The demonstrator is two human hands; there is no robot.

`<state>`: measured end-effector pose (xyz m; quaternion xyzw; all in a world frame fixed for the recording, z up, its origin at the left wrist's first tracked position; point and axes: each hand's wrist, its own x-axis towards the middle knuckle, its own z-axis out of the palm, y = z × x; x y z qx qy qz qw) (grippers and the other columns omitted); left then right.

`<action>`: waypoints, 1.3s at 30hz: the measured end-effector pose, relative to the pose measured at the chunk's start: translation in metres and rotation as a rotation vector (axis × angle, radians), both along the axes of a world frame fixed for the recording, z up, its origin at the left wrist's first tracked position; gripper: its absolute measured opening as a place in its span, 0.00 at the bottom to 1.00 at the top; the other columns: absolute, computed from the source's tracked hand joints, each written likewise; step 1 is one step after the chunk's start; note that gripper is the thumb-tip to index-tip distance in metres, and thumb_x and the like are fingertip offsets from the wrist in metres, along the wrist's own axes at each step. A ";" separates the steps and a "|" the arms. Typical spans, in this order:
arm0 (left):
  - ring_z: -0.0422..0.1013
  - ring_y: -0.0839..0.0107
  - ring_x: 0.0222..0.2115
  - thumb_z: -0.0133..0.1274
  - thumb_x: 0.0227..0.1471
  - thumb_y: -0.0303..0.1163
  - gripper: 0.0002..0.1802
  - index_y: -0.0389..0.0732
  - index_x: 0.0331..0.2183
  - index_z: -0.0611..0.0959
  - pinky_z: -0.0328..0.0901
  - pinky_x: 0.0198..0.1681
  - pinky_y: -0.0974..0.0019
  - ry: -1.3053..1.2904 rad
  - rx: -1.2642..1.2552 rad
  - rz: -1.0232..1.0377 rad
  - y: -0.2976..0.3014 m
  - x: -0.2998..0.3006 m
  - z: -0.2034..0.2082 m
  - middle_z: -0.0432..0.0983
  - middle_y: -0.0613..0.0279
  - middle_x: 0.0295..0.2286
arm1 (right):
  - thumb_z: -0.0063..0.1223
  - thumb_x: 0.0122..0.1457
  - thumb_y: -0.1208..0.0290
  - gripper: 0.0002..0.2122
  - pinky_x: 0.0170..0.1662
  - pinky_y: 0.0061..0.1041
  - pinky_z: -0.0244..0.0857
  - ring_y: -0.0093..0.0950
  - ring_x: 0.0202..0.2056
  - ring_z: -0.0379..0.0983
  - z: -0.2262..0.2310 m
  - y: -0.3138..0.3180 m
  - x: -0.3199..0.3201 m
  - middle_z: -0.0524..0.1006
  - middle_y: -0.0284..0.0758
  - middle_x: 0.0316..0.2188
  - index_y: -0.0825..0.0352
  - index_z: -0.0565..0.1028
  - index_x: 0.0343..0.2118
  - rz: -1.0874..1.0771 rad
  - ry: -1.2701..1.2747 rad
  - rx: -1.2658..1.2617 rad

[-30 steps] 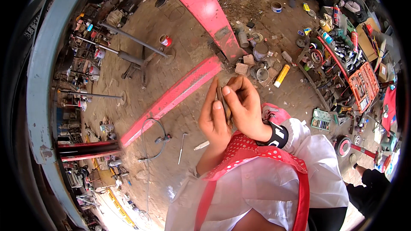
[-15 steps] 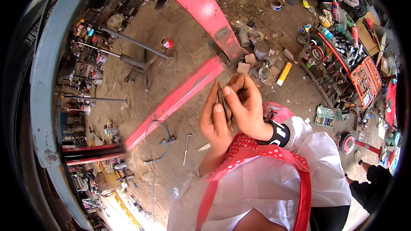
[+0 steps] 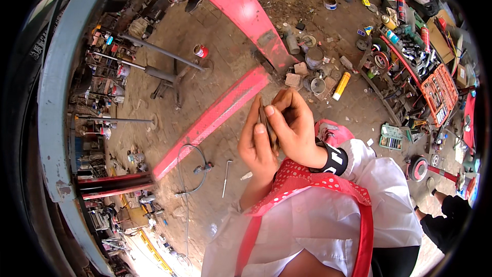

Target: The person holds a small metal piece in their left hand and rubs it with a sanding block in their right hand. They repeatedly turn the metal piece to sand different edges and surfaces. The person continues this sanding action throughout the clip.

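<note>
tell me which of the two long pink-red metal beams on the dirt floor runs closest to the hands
The narrower pink-red metal beam, lying diagonally with its upper end just above the hands. The wider pink-red beam sits farther up, toward the top of the view.

A thin dark strip (image 3: 267, 123), matt and prob. metal, was pinched betw. left hand (image 3: 259, 146) and right hand (image 3: 293, 125). The red beam (image 3: 212, 118) was seen as painted metal w/ scuffed, dull finish; the floor (image 3: 215, 77) was rough, dusty concrete. The apron (image 3: 302, 184) was red dotted cloth, soft and matt.
</note>
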<state>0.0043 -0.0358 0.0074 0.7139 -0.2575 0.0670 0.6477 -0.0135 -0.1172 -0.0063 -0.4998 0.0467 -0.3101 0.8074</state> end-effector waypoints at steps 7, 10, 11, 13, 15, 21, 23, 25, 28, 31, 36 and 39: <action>0.65 0.83 0.22 0.37 0.59 0.35 0.26 0.24 0.52 0.69 0.58 0.22 0.78 -0.094 0.003 0.012 -0.002 0.002 -0.004 0.75 0.51 0.43 | 0.49 0.58 0.79 0.08 0.29 0.17 0.54 0.17 0.26 0.57 0.001 -0.001 0.000 0.64 0.30 0.24 0.67 0.62 0.26 -0.015 0.017 -0.005; 0.66 0.82 0.23 0.37 0.59 0.35 0.26 0.24 0.52 0.68 0.59 0.23 0.77 -0.027 0.003 0.013 -0.001 -0.002 0.000 0.74 0.50 0.44 | 0.49 0.58 0.79 0.08 0.29 0.17 0.53 0.16 0.26 0.57 0.002 -0.002 -0.003 0.64 0.30 0.24 0.67 0.62 0.26 0.012 0.045 0.000; 0.67 0.82 0.23 0.37 0.59 0.35 0.26 0.24 0.52 0.68 0.60 0.23 0.77 -0.007 0.004 0.008 -0.001 -0.002 0.001 0.74 0.50 0.44 | 0.49 0.58 0.78 0.08 0.29 0.17 0.53 0.16 0.26 0.57 0.002 -0.001 -0.003 0.64 0.29 0.24 0.67 0.62 0.25 0.014 0.045 0.016; 0.67 0.81 0.24 0.37 0.59 0.35 0.26 0.24 0.52 0.68 0.59 0.23 0.77 -0.057 -0.006 0.025 -0.001 0.000 -0.006 0.74 0.50 0.44 | 0.49 0.59 0.78 0.08 0.28 0.17 0.53 0.16 0.26 0.57 0.001 0.000 -0.003 0.64 0.29 0.24 0.67 0.62 0.25 0.018 0.044 0.047; 0.68 0.81 0.25 0.37 0.59 0.35 0.26 0.24 0.52 0.68 0.60 0.23 0.77 -0.062 0.002 0.030 -0.001 0.001 -0.006 0.74 0.50 0.44 | 0.48 0.59 0.78 0.08 0.29 0.17 0.53 0.15 0.26 0.57 -0.003 0.000 -0.001 0.64 0.29 0.25 0.67 0.62 0.25 0.006 0.042 0.022; 0.65 0.82 0.22 0.37 0.59 0.34 0.25 0.24 0.52 0.68 0.58 0.21 0.78 -0.103 0.017 0.028 0.000 0.003 -0.008 0.74 0.50 0.44 | 0.52 0.58 0.74 0.08 0.24 0.17 0.56 0.13 0.22 0.60 -0.012 0.003 0.002 0.67 0.26 0.20 0.67 0.65 0.26 -0.066 -0.002 0.004; 0.64 0.83 0.21 0.37 0.59 0.33 0.25 0.25 0.52 0.68 0.57 0.21 0.78 -0.079 0.024 0.012 -0.001 0.002 -0.003 0.74 0.50 0.44 | 0.52 0.58 0.74 0.07 0.24 0.17 0.56 0.13 0.22 0.60 -0.011 -0.001 0.004 0.67 0.26 0.20 0.67 0.66 0.27 -0.069 0.016 -0.045; 0.63 0.83 0.21 0.37 0.59 0.33 0.25 0.25 0.52 0.68 0.57 0.20 0.78 -0.007 0.032 -0.007 0.001 -0.001 -0.002 0.74 0.51 0.44 | 0.52 0.58 0.74 0.07 0.24 0.18 0.56 0.13 0.23 0.60 -0.006 -0.005 0.007 0.67 0.26 0.21 0.67 0.66 0.27 -0.100 0.041 -0.075; 0.63 0.83 0.21 0.37 0.59 0.33 0.25 0.25 0.52 0.68 0.57 0.21 0.78 0.053 0.035 -0.010 0.003 -0.002 0.000 0.74 0.51 0.44 | 0.53 0.58 0.73 0.08 0.25 0.18 0.57 0.13 0.23 0.61 -0.009 0.001 0.002 0.67 0.27 0.20 0.67 0.66 0.27 -0.081 0.032 -0.067; 0.62 0.84 0.20 0.37 0.60 0.33 0.25 0.25 0.52 0.69 0.56 0.20 0.78 0.047 0.008 -0.004 0.001 -0.001 -0.001 0.74 0.52 0.43 | 0.53 0.57 0.73 0.08 0.25 0.18 0.58 0.14 0.23 0.62 -0.008 -0.004 0.005 0.68 0.28 0.21 0.68 0.67 0.27 -0.071 0.044 -0.074; 0.57 0.85 0.15 0.37 0.60 0.33 0.24 0.27 0.53 0.69 0.52 0.17 0.78 0.072 -0.022 -0.007 0.000 0.000 -0.006 0.77 0.60 0.35 | 0.54 0.57 0.73 0.08 0.26 0.19 0.58 0.15 0.23 0.63 -0.008 -0.006 0.005 0.69 0.29 0.20 0.68 0.67 0.27 -0.081 0.049 -0.077; 0.57 0.86 0.15 0.38 0.60 0.33 0.24 0.27 0.53 0.69 0.51 0.16 0.78 0.052 -0.014 -0.016 -0.003 0.001 -0.001 0.77 0.61 0.33 | 0.50 0.58 0.76 0.07 0.27 0.17 0.55 0.15 0.25 0.60 0.000 -0.011 0.005 0.66 0.29 0.23 0.67 0.64 0.26 -0.040 0.062 -0.074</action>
